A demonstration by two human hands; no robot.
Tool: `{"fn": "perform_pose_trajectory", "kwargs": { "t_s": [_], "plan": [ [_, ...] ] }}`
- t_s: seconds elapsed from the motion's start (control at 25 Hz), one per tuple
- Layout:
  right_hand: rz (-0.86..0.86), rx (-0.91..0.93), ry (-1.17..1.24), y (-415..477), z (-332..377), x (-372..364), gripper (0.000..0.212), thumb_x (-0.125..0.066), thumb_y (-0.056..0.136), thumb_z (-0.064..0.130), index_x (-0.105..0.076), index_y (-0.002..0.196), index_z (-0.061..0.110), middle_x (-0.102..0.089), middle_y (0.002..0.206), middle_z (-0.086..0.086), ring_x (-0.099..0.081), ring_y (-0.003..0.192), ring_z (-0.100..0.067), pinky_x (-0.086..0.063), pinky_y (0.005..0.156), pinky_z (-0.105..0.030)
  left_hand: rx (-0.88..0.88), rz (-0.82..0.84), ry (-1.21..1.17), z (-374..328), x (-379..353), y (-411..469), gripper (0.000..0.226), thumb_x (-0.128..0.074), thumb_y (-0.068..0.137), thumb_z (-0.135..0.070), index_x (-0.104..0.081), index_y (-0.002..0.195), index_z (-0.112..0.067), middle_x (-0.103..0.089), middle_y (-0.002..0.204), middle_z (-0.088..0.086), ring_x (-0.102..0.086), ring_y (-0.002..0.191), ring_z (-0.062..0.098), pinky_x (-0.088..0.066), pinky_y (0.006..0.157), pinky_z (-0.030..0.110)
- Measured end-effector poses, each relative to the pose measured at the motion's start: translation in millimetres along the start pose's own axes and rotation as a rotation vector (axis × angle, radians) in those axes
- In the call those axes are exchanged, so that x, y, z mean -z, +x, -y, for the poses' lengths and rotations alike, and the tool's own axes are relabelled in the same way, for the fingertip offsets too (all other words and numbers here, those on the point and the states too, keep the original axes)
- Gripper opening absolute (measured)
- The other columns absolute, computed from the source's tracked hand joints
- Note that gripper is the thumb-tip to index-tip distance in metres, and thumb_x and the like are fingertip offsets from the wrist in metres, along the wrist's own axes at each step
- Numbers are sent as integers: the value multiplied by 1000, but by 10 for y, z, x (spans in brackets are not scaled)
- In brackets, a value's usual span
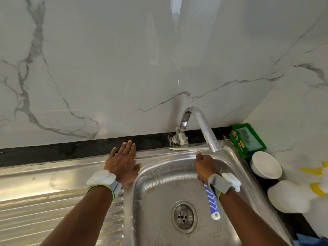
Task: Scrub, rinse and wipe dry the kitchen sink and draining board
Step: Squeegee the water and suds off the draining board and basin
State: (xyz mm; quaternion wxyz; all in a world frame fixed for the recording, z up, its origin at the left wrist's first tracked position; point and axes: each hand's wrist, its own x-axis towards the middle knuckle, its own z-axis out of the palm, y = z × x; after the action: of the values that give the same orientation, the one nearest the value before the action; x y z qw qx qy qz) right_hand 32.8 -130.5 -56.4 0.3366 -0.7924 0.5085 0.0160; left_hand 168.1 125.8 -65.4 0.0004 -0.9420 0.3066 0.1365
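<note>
- Marble wall [106, 68], steel sink [159, 174] — back rim grimy.
- Left hand [122, 164]: flat, fingers straight, resting on the rim.
- Right hand [205, 166]: grips brush [212, 201] — may skid, spattering nearby bowl [266, 165].

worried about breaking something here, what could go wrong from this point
The right hand grips the brush close under the tap spout, so knuckles may knock it. The left hand rests flat on the streaky draining board and could slip. A wide stroke might hit the white bowl.
</note>
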Motion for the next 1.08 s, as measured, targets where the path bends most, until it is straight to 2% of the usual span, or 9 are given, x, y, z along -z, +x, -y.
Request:
{"fn": "perform_pose_trajectory", "kwargs": {
  "t_s": [0.16,0.28,0.4,0.56,0.68,0.8,0.88,1.0,1.08],
  "plan": [
    [112,-134,46,-104,-159,121,59,-32,99,56,-64,104,7,-57,77,-10,-53,57,-24,-49,49,-31,58,90,87,-158,95,127,89,-43,99,-53,-3,165,-9,2,173,9,-3,160,26,-5,129,50],
    [-86,-10,-27,-38,-145,363,58,-31,103,48,-68,105,4,-70,93,-18,-68,83,-36,-57,80,-46,126,178,94,-308,116,181,106,-59,90,-52,2,163,-4,5,172,15,-1,160,31,-8,128,49],
    [-94,13,-70,136,-87,524,50,-35,106,37,-67,114,-1,-68,115,-25,-64,104,-41,-51,89,-43,134,188,84,-314,121,167,112,-63,89,-53,5,163,-3,8,172,16,0,160,33,-11,128,48],
    [167,-27,-155,91,-384,731,46,-30,107,41,-57,95,6,-63,96,-22,-61,81,-38,-49,81,-37,132,185,12,-285,101,130,112,-65,90,-49,8,163,-5,14,171,14,4,160,30,-17,128,45],
    [182,-45,-184,-207,-732,746,52,-33,105,49,-55,78,11,-59,75,-9,-65,69,-32,-46,56,-25,123,181,-13,-304,90,126,112,-64,90,-48,9,163,-4,15,171,14,5,160,31,-20,127,43],
    [29,0,-112,-125,-752,694,56,-31,100,61,-54,73,17,-56,74,-7,-59,71,-29,-48,66,-32,114,201,-49,-195,79,127,111,-64,90,-47,9,163,-5,16,171,14,6,159,31,-17,128,43],
    [92,-13,-89,-31,-680,681,52,-32,104,55,-50,70,19,-53,77,-12,-57,70,-28,-52,70,-39,72,227,-101,-103,142,151,106,-62,91,-43,6,164,-8,14,172,11,5,160,28,-16,128,46],
    [337,-130,121,-410,-679,395,48,-39,107,42,-44,68,13,-41,52,-9,-40,34,-18,-39,40,-23,48,85,-56,34,154,-73,90,-53,96,-46,-5,165,-14,1,174,3,-4,160,20,-18,126,49],
    [383,-95,143,-829,-682,153,49,-42,103,47,-48,70,12,-40,46,-5,-36,32,-18,-34,39,-21,45,-41,-59,109,46,-388,84,-44,100,-52,-6,165,-16,-1,174,0,-3,160,18,-13,127,49]
  ]
}}
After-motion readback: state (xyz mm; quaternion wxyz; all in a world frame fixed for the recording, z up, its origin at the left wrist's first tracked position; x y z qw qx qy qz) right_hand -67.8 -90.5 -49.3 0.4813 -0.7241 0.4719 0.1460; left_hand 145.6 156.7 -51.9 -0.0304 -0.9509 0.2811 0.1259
